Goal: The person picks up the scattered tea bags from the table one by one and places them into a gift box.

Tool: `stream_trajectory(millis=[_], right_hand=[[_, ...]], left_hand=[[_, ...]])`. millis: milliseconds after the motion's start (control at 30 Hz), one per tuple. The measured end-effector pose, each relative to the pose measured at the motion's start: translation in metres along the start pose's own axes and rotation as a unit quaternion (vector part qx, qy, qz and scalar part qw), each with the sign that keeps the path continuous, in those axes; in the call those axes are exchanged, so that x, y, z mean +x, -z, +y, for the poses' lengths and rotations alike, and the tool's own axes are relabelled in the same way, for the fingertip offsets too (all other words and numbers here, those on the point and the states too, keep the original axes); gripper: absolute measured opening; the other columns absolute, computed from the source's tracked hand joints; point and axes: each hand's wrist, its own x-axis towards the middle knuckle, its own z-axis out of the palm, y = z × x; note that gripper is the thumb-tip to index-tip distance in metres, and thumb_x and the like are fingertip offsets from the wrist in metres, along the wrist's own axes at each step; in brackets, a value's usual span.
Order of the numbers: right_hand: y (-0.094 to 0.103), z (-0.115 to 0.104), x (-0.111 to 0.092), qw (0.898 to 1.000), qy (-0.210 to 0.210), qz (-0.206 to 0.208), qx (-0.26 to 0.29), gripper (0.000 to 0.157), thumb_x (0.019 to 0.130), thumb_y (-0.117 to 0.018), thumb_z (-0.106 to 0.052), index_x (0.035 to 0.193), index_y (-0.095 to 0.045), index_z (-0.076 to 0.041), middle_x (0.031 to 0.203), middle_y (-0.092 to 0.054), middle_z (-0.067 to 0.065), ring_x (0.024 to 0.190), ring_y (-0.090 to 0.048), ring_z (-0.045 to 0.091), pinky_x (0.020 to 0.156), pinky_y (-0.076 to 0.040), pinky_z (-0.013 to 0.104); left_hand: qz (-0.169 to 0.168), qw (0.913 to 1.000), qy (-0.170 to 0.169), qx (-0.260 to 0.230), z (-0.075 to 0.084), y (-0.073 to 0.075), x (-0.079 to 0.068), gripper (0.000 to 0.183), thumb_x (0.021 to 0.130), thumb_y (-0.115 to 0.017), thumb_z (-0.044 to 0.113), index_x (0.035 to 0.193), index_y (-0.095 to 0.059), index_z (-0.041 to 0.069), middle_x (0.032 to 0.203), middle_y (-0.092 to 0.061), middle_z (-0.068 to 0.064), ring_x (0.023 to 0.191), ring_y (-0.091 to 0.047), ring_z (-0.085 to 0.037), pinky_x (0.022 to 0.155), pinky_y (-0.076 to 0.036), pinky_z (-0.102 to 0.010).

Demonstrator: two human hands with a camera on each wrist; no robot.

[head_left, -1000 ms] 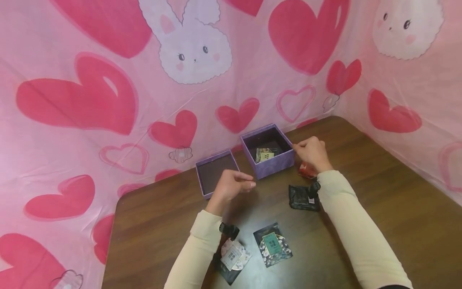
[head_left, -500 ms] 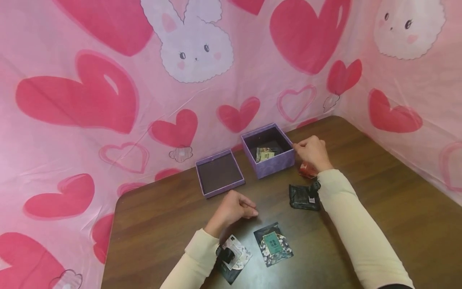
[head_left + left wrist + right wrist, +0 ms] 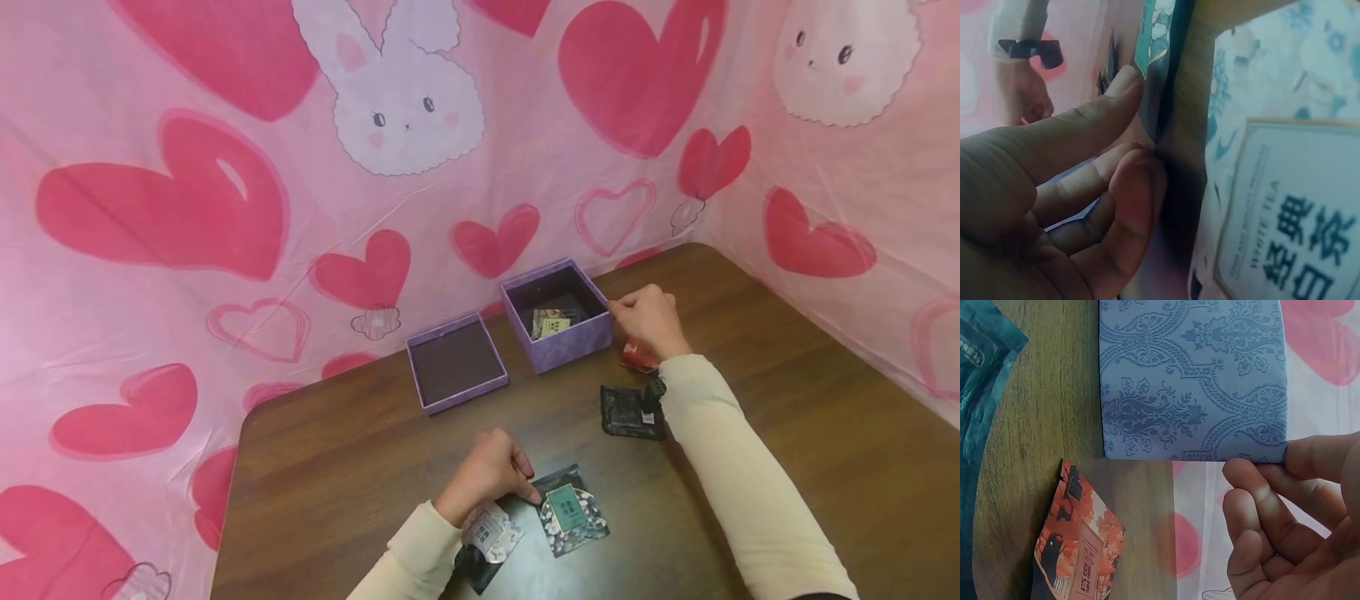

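Observation:
In the head view, my left hand is at the upper left corner of a dark tea sachet with a green label. Its thumb lies on that sachet and the curled fingers meet the corner, as the left wrist view also shows. Close beside is a white floral sachet marked WHITE TEA, partly under my left wrist. My right hand pinches the near right rim of an open purple box, thumb and index finger at its edge. Inside the box lies a yellow-labelled sachet.
Left of the box lies its purple lid, inner side up. A red-orange sachet sits beneath my right wrist, and a dark sachet is nearer me. A pink heart-print cloth hangs behind the wooden table.
My left hand has moved from beside the lid toward me, down to the green-labelled sachet. My right hand has stayed at the box rim.

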Motion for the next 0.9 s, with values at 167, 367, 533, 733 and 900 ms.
stream_trajectory(millis=[167, 367, 533, 733, 900], right_hand=[[-0.001, 0.0, -0.001, 1.0, -0.001, -0.003, 0.001, 0.034, 0.097, -0.063, -0.028, 0.106, -0.077, 0.001, 0.107, -0.071, 0.024, 0.096, -0.057, 0.041, 0.082, -0.051, 0.053], [-0.001, 0.001, 0.0, 1.0, 0.003, -0.003, 0.0, 0.034, 0.097, -0.062, -0.028, 0.105, -0.077, 0.002, 0.106, -0.071, 0.024, 0.093, -0.057, 0.04, 0.079, -0.051, 0.052], [0.002, 0.001, 0.0, 1.0, 0.004, -0.002, 0.005, 0.033, 0.097, -0.063, -0.027, 0.104, -0.077, 0.002, 0.106, -0.071, 0.024, 0.092, -0.057, 0.039, 0.078, -0.051, 0.051], [0.002, 0.0, -0.001, 1.0, 0.009, -0.002, 0.004, 0.031, 0.097, -0.064, -0.025, 0.103, -0.078, 0.002, 0.105, -0.072, 0.023, 0.092, -0.058, 0.039, 0.08, -0.052, 0.054], [0.002, -0.001, -0.002, 1.0, 0.009, 0.0, 0.004, 0.031, 0.097, -0.063, -0.025, 0.102, -0.078, 0.002, 0.104, -0.072, 0.023, 0.093, -0.059, 0.04, 0.081, -0.052, 0.054]], left_hand=[[0.003, 0.9993, -0.012, 0.035, 0.002, -0.005, 0.0, 0.028, 0.053, -0.101, 0.013, 0.061, -0.074, 0.015, 0.051, -0.058, 0.018, 0.055, -0.053, -0.002, 0.053, -0.047, -0.019], [0.003, 0.9973, -0.014, 0.072, 0.005, -0.006, 0.001, 0.031, 0.053, -0.1, 0.014, 0.056, -0.07, 0.019, 0.051, -0.055, 0.019, 0.058, -0.052, -0.004, 0.059, -0.049, -0.021], [-0.013, 0.997, -0.006, 0.076, 0.008, -0.004, 0.001, 0.034, 0.058, -0.098, 0.012, 0.054, -0.066, 0.019, 0.05, -0.054, 0.017, 0.054, -0.052, -0.006, 0.054, -0.048, -0.022], [-0.024, 0.9973, -0.016, 0.067, 0.01, 0.001, 0.001, 0.035, 0.064, -0.095, 0.007, 0.051, -0.064, 0.017, 0.049, -0.054, 0.016, 0.05, -0.05, -0.005, 0.047, -0.045, -0.021], [-0.04, 0.9986, -0.008, 0.034, 0.011, 0.009, 0.0, 0.032, 0.065, -0.094, 0.007, 0.053, -0.066, 0.016, 0.05, -0.057, 0.014, 0.049, -0.052, -0.005, 0.046, -0.045, -0.021]])
